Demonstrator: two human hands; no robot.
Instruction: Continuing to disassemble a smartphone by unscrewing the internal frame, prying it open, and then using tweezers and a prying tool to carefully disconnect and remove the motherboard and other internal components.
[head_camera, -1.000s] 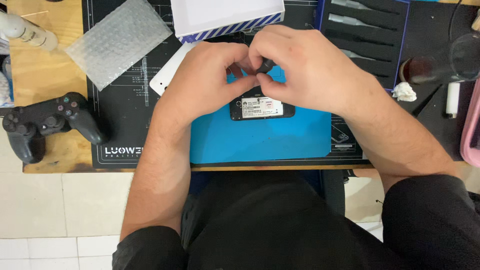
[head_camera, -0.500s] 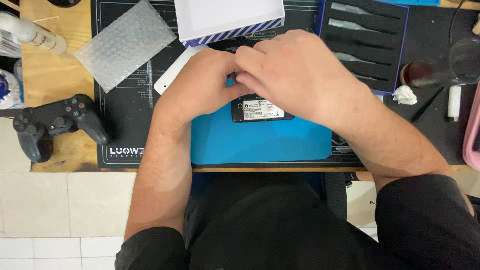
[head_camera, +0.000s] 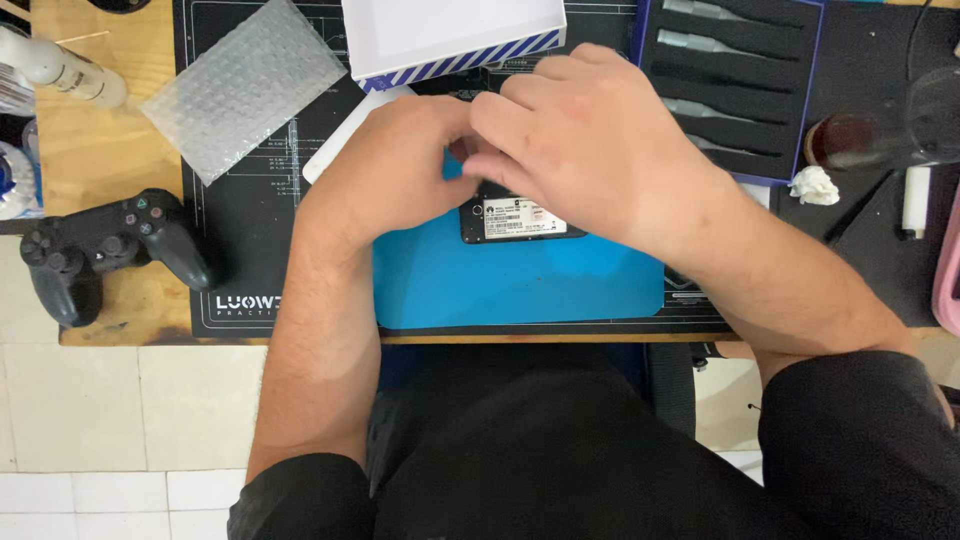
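Both hands (head_camera: 500, 160) over black phone (head_camera: 520, 220) (grip probably closed)

home repair bench: black work mat (head_camera: 250, 230), tool case (head_camera: 735, 90), game controller (head_camera: 110, 250).

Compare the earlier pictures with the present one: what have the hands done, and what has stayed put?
The right hand has slid left over the left hand, so the fingertips seen pinching something small a second ago are now hidden. Both hands still work above the dark device on the blue mat. Controller, bubble wrap and tool case lie unmoved.
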